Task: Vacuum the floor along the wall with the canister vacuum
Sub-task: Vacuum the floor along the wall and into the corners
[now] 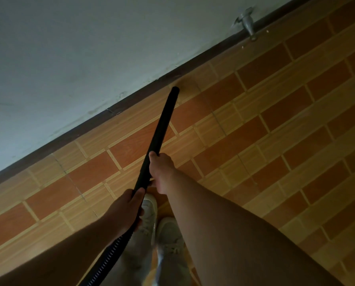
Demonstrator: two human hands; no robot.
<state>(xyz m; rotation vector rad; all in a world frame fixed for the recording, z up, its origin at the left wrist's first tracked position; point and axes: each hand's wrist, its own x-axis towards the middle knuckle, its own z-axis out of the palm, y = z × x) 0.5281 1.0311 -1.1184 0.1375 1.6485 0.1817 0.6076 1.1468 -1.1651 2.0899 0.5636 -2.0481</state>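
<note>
Two bare hands are gripping a black vacuum wand (162, 122) over a floor (275, 124) of orange and tan tiles. Several parts are being cut off or obscured: the ribbed hose (106, 263) at the wand's near end is running off the bottom edge, and dim light is blurring the pale shoes (168, 234) below the hands. The left hand (127, 211) is wrapping around the wand's lower end, by the hose; the right hand (162, 172) is clamping the tube just above, fingers curled round it. The wand's long axis is slanting from lower middle up and slightly right, its tip pointing at the dark baseboard (131, 100) under the grey wall (89, 48) and lying near it. Whether the tip is touching the tiles is hard to tell. A blurred metal tap (245, 21) is jutting from the wall, well apart.
</note>
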